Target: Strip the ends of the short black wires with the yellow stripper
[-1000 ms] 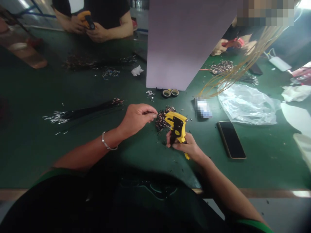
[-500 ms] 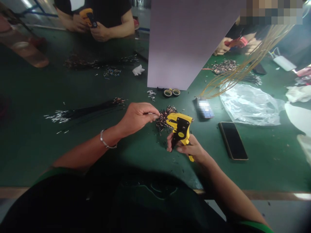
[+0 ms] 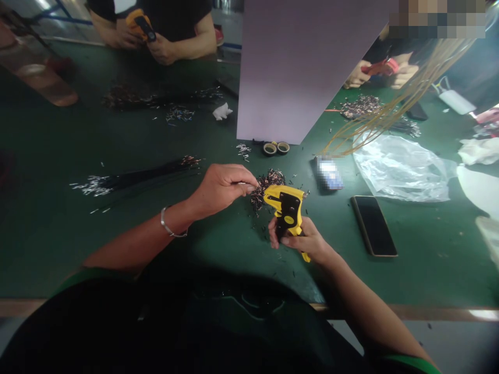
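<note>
My left hand [image 3: 224,189], with a bracelet at the wrist, is closed in a pinch at the left edge of a pile of short dark wires with coppery ends [image 3: 268,182]. A thin wire [image 3: 245,184] shows pale between thumb and forefinger. My right hand [image 3: 302,236] is wrapped round the handles of a yellow and black wire stripper [image 3: 288,210]. Its jaws point up and left, just over the front of the pile and a little right of my left fingertips. Small dark scraps lie around the tool.
A bundle of long black wires [image 3: 144,174] lies at left. Two tape rolls [image 3: 275,148] sit before a tall pale panel [image 3: 296,67]. To the right are a phone [image 3: 374,226], a clear plastic bag [image 3: 405,166] and hanging tan wires [image 3: 374,114]. Co-workers' hands hold tools across the table.
The wire stripper has shifted slightly left and down, tilting a little. My left hand has edged very slightly right, still pinching.
</note>
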Available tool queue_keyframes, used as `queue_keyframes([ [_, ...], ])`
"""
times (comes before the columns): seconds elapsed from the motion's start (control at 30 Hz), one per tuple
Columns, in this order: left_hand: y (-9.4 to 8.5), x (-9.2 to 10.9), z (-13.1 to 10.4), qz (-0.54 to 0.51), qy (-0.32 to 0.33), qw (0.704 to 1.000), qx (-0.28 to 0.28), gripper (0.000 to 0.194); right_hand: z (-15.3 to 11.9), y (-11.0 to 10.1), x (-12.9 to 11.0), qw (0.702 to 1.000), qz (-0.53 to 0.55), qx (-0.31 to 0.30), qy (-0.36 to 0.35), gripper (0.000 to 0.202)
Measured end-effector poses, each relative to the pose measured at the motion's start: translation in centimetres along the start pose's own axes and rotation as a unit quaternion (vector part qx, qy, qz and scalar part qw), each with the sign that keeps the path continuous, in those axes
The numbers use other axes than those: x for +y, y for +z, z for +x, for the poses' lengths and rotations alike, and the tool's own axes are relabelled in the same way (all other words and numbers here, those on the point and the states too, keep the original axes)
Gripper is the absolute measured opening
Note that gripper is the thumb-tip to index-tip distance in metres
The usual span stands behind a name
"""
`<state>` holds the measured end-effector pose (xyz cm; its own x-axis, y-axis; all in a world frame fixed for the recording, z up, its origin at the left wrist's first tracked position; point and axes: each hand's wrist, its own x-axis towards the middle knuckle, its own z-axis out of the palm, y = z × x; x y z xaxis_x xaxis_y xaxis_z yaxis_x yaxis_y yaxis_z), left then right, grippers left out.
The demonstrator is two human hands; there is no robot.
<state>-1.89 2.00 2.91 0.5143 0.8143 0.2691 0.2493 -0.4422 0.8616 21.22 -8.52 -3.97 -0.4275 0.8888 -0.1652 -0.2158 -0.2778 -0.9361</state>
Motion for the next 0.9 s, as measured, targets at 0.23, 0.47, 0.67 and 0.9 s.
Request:
queue_keyframes([
  [0.23, 0.1, -0.6, 0.0, -0.008, 0.04, 0.999, 0.004, 0.011, -0.2, 0.0, 0.3, 1.0, 0.002, 0.01, -0.004, 0.028],
  [0.47, 0.4, -1.4, 0.1, -0.022, 0.056, 0.998, 0.007, 0.01, -0.3, 0.1, 0.6, 1.0, 0.01, 0.012, -0.004, 0.026],
  [0.67, 0.8, -2.1, 0.1, -0.049, 0.047, 0.998, 0.012, 0.009, -0.3, 0.3, 0.8, 1.0, 0.002, 0.02, 0.002, 0.024],
  [0.9, 1.4, -2.6, 0.2, -0.062, 0.02, 0.997, 0.026, 0.007, -0.3, 0.9, 1.0, 0.996, -0.069, 0.053, 0.006, 0.02],
])
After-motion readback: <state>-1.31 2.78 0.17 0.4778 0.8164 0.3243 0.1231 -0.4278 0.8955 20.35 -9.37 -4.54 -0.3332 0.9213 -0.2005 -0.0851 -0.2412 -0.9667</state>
